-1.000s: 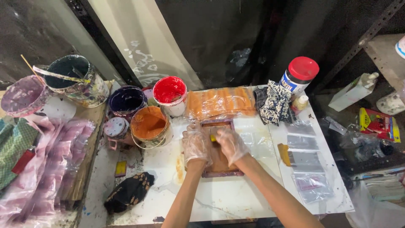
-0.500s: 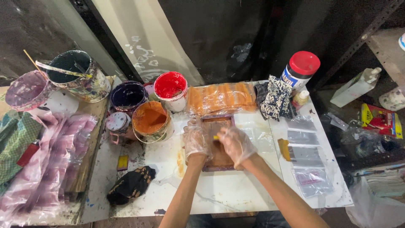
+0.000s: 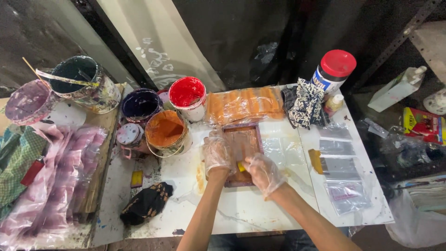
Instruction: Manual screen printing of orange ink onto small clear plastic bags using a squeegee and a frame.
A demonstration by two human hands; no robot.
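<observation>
Both my hands wear thin clear plastic gloves. My left hand (image 3: 217, 153) rests flat on the left edge of a small brown wooden printing frame (image 3: 245, 139) lying on the white table (image 3: 260, 204). My right hand (image 3: 264, 172) is closed on a small yellow squeegee (image 3: 241, 167) at the near part of the frame. An open can of orange ink (image 3: 167, 132) stands just left of the frame, and a stack of orange-printed plastic sheets (image 3: 244, 105) lies beyond it.
Cans of red ink (image 3: 187, 96), dark purple ink (image 3: 141, 105) and a stained dark pot (image 3: 79, 81) stand at the back left. A red-lidded jar (image 3: 333, 69), a patterned rag (image 3: 306, 103) and several small clear bags (image 3: 339, 172) lie to the right. A black rag (image 3: 146, 203) and pink plastic (image 3: 51, 176) lie to the left.
My right hand has drawn the yellow squeegee toward me along the frame. My left hand has stayed on the frame's left edge.
</observation>
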